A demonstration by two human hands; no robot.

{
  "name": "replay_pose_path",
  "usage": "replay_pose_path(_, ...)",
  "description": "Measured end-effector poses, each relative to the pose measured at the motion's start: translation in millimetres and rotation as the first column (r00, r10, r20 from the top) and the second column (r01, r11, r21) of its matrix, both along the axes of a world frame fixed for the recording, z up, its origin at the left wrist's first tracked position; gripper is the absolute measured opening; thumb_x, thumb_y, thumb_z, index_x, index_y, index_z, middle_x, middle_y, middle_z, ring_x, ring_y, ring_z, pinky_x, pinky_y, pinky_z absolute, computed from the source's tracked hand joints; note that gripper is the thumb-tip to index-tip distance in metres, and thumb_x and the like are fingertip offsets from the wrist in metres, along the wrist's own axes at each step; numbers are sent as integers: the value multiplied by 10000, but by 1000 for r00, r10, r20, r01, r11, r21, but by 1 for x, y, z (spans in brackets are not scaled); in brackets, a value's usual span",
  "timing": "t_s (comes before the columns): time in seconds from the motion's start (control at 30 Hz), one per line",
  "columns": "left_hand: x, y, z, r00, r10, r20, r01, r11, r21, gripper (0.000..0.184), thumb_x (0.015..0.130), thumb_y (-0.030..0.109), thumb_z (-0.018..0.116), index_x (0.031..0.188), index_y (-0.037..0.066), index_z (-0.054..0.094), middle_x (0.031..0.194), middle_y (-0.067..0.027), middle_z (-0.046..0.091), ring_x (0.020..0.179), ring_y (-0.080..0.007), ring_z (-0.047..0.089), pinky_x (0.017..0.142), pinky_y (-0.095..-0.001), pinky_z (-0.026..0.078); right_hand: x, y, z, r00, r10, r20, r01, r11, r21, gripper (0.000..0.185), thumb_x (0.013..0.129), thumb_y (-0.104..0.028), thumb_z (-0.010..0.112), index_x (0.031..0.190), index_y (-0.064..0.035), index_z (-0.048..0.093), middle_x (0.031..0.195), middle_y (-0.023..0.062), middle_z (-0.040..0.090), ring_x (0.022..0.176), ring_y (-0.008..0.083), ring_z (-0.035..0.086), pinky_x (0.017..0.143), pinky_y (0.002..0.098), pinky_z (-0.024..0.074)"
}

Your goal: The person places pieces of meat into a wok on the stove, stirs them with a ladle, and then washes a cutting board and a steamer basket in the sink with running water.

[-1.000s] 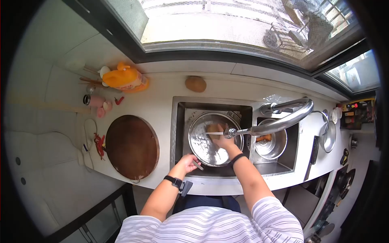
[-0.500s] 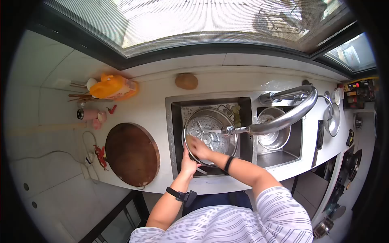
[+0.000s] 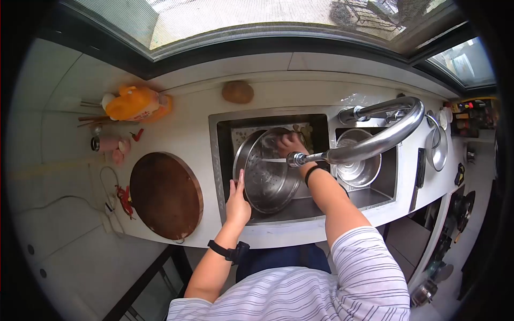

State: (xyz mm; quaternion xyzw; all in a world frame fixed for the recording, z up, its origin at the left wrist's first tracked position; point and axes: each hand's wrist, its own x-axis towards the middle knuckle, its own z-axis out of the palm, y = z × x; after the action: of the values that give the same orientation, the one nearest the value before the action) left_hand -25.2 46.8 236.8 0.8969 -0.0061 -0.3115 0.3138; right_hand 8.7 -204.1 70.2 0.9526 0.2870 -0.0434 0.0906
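Note:
A perforated metal steamer pan (image 3: 261,184) sits tilted in the left sink basin (image 3: 308,209). My left hand (image 3: 238,206) grips the pan at its left rim, fingers stretched up along the wall. Inside the pan's far right part, my right hand (image 3: 290,144) presses on the wall with curled, slightly blurred fingers; whatever they may hold is hidden. From the faucet head (image 3: 296,159), just below that hand, water runs into the pan. Behind the pan, some greenish pieces (image 3: 305,131) lie at the basin's far edge, partly covered.
Another metal pot (image 3: 356,166) stands in the right basin under the curved faucet (image 3: 393,142). A round wooden board (image 3: 166,195) lies left of the sink, near red chillies (image 3: 124,200). Farther back are an orange jug (image 3: 136,104) and a brown round object (image 3: 237,92).
My right hand has moved from the pan's left side to its far right side. The pan is now tilted more, and my left hand sits higher against its rim.

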Motion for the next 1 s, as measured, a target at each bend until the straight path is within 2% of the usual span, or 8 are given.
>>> replay_pose_path(0.17,-29,21,-22,941,303,-150,-329,922,-204,957,672,-230,401,1427,281,110,1430,-204,225,1147,-381,470,746,-320,557,-115,49,0,634,-529,-564,668,742,55,524,756,-195,561,1264,-130,453,1228,115,453,1116,305,449,878,475,420)
replay_pose_path(0.3,-29,20,-14,741,460,-489,-624,740,-250,910,714,-227,347,1428,284,106,1430,-139,258,1099,-306,503,656,-321,573,-101,112,79,290,-170,-942,526,850,8,306,822,-187,493,1093,-67,570,996,139,603,937,275,589,796,366,467)
replay_pose_path(0.47,-39,19,-19,861,413,-297,-496,812,-308,957,679,-238,350,1435,285,84,1387,-161,326,1156,-314,454,665,-322,553,-55,158,105,-39,559,-828,931,-280,-234,333,842,-347,518,917,-39,621,798,65,601,729,168,563,678,335,460)
replay_pose_path(0.57,-49,28,-26,956,286,-58,-291,918,-271,1133,573,-208,584,1433,288,37,1366,-207,306,1212,-388,385,957,-366,410,-100,154,50,219,455,-863,946,119,303,313,878,-294,478,1009,-41,607,941,128,628,821,225,595,733,347,460)
replay_pose_path(0.63,-42,20,-11,882,383,-276,-457,839,-294,1051,635,-235,475,1432,305,52,1419,-159,261,1226,-336,384,793,-353,517,-104,114,76,332,-60,-941,498,859,121,307,826,-244,501,1026,-53,634,1036,164,623,944,286,602,810,382,461)
replay_pose_path(0.7,-37,12,-5,807,425,-410,-563,763,-317,1025,657,-245,430,1431,312,56,1431,-139,252,1216,-318,400,724,-334,547,-97,77,87,398,-373,-838,508,851,-137,323,783,-268,563,1027,-74,647,1047,165,617,964,293,608,823,374,479)
replay_pose_path(0.93,-29,18,-27,727,365,-582,-611,730,-306,945,692,-232,303,1435,289,38,1409,-133,295,995,-272,586,584,-279,548,-20,66,-137,581,-641,-502,811,403,425,474,801,-478,485,1146,-156,530,1091,129,578,1088,330,499,1008,449,301)
replay_pose_path(1.0,-26,20,-32,642,340,-687,-646,724,-245,926,688,-234,297,1439,243,38,1384,-161,321,929,-261,607,595,-301,553,20,123,-80,0,-301,-954,553,-795,251,345,820,-252,557,1098,-57,496,1116,156,526,1081,271,489,925,381,383)
